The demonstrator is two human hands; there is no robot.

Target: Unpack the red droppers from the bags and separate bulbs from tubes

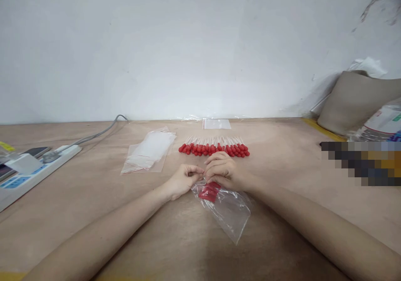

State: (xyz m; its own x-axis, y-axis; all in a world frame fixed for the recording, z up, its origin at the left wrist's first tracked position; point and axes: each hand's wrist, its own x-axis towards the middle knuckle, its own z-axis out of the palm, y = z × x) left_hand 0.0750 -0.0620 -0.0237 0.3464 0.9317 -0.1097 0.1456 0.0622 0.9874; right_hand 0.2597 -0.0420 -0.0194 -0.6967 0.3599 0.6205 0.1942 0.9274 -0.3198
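Observation:
My left hand (185, 182) pinches the upper edge of a clear plastic bag (233, 214) between thumb and fingertips. Close beside it, my right hand (225, 172) has its fingers bent over the same edge, thumb against the plastic. Some red pieces (209, 192) show through the film near the top of the bag; their exact shape cannot be made out. Just beyond my hands lies a row of thin whitish sticks with red bulb-shaped heads (213, 149), the heads facing me. My right fingers partly cover the middle of that row.
A pile of flat clear bags (150, 149) lies to the left, and one small flat bag (216, 124) lies near the wall. At far left are a power strip (67, 152) with a grey cable and a phone. A brown container (354, 101) and a bottle (382, 122) stand at right.

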